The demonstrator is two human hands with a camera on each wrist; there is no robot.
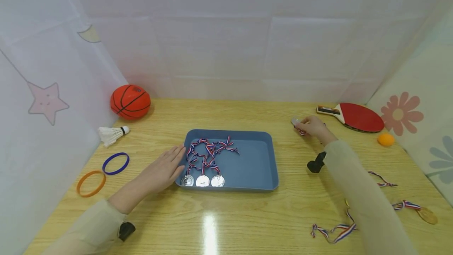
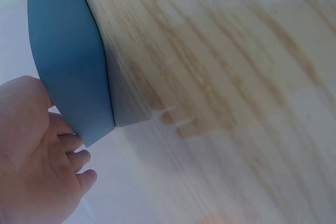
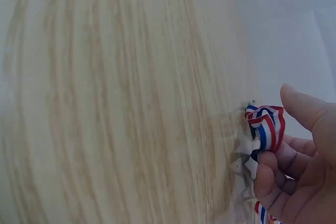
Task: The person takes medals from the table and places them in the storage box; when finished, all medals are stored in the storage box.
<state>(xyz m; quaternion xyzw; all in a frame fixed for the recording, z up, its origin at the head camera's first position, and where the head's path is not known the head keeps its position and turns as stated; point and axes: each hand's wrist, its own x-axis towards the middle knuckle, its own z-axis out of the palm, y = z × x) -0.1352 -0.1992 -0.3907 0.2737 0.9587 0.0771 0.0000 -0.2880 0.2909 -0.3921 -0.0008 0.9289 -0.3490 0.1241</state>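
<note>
A blue-grey tray [image 1: 240, 190] lies on the table with three silver medals [image 1: 203, 180] in its left half, their striped ribbons [image 1: 210, 150] tangled above them. My left hand [image 1: 164, 168] rests against the tray's left wall, fingers straight; the left wrist view shows its palm beside the tray's side [image 2: 73, 61]. Right of the tray, my right hand [image 1: 314, 128] holds another silver medal [image 1: 295, 121] by its red, white and blue ribbon [image 3: 268, 129]. Curled fingers [image 3: 273, 179] sit around that ribbon in the right wrist view; the medal's disc is mostly hidden there.
Gold medals [image 1: 427, 215] with ribbons lie at the right front, partly under the right sleeve. A table tennis bat [image 1: 361, 117] and orange ball [image 1: 385, 139] are at far right. Leftward stand a red ball [image 1: 130, 102], a shuttlecock [image 1: 112, 134], and blue [image 1: 116, 163] and orange wristbands [image 1: 91, 183].
</note>
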